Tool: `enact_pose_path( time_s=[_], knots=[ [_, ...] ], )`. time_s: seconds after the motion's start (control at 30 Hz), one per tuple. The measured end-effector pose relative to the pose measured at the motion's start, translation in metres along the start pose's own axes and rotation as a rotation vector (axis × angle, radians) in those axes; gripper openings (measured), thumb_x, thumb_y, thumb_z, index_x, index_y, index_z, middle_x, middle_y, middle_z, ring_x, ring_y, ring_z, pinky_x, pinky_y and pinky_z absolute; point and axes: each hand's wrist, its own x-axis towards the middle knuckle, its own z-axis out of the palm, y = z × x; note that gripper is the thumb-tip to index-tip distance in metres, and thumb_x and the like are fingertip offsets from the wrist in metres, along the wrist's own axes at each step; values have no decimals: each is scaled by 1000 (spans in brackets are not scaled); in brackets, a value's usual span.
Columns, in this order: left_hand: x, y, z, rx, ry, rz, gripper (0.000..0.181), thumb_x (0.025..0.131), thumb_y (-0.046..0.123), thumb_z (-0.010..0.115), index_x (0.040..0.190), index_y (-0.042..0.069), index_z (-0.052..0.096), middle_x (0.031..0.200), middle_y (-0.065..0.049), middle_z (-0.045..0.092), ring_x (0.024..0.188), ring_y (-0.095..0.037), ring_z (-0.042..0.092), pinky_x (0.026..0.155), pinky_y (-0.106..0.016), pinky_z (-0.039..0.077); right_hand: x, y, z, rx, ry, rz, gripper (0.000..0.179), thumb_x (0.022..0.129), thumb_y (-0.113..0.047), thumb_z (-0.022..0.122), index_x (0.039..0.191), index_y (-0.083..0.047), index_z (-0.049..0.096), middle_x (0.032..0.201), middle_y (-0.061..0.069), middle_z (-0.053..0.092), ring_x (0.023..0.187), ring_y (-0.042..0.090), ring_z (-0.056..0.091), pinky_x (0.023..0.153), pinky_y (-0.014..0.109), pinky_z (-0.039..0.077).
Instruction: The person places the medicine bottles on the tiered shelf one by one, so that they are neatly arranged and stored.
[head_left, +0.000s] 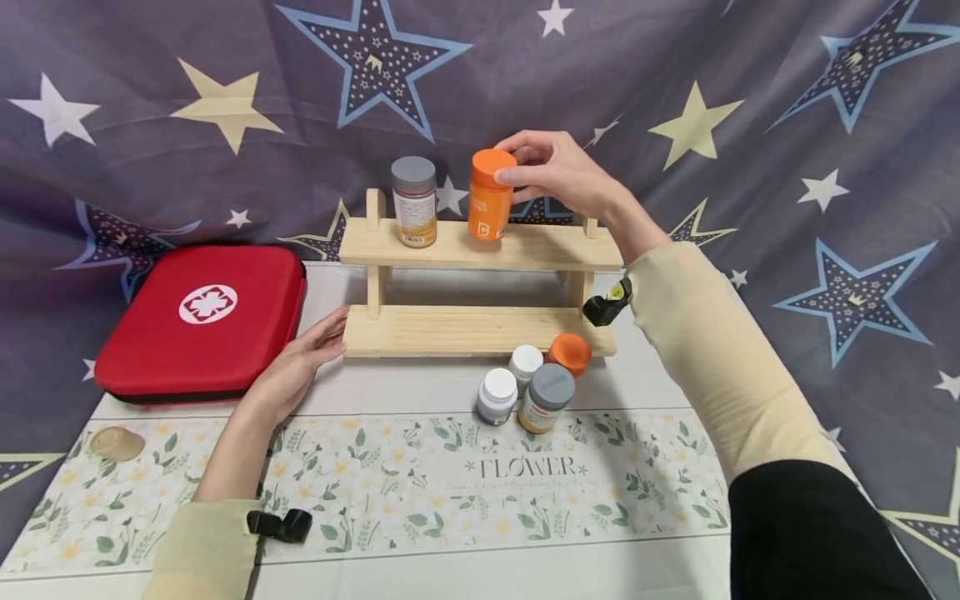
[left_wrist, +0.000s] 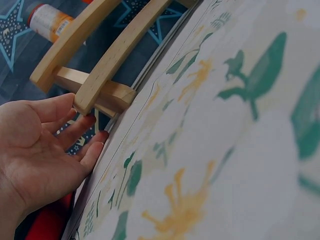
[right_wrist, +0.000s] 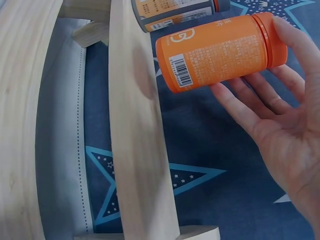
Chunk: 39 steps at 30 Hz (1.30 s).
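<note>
An orange bottle [head_left: 489, 204] is in my right hand [head_left: 558, 171], held by its capped end between thumb and fingers. It stands nearly upright over the upper board of a two-tier wooden shelf [head_left: 480, 329]; I cannot tell whether its base touches. Beside it on that board is a grey-capped bottle [head_left: 416, 204]. My left hand [head_left: 296, 367] touches the left end of the lower board, its fingers loosely extended. In the left wrist view the thumb [left_wrist: 57, 107] meets the board's end. The right wrist view shows the orange bottle's barcode side [right_wrist: 212, 52].
Before the shelf's right half stand two white-capped bottles [head_left: 498, 393], another grey-capped bottle [head_left: 549, 396] and an orange-capped one [head_left: 570, 354]. A red first-aid case [head_left: 202, 321] lies at left, with a beige roll [head_left: 117, 443] nearer me. A star-patterned cloth [head_left: 480, 67] hangs behind.
</note>
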Motion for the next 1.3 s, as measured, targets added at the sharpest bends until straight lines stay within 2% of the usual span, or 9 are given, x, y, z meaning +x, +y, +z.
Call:
enact_pose_path(
  time_s=[0.3,0.67,1.03,1.3],
  knots=[
    [0,0,1,10,8,5,69,107,19,51,167,21,15,174,-12,14,160,-29,9,130,-57,-1,1,7,3,-5,0,10,38,92,-20,76,127,-9,67,111,12,69,104,27,70,89,36,62],
    [1,0,3,-9,0,8,69,107,18,51,167,20,15,174,-11,13,160,-29,9,129,-58,-1,-2,17,2,7,27,61,42,90,-22,79,128,-10,67,111,10,69,102,26,70,94,46,59],
    [1,0,2,-3,7,-1,69,107,19,51,167,21,15,174,-11,14,160,-28,9,129,-58,-2,-1,21,3,52,18,46,43,91,-20,78,131,-9,67,116,12,68,106,26,70,97,49,57],
    [0,-2,0,-3,9,-6,69,107,19,50,167,22,15,174,-10,14,160,-27,9,130,-57,-1,-5,25,5,33,19,35,46,93,-20,76,136,-10,65,119,9,70,109,24,69,104,52,54]
  ],
)
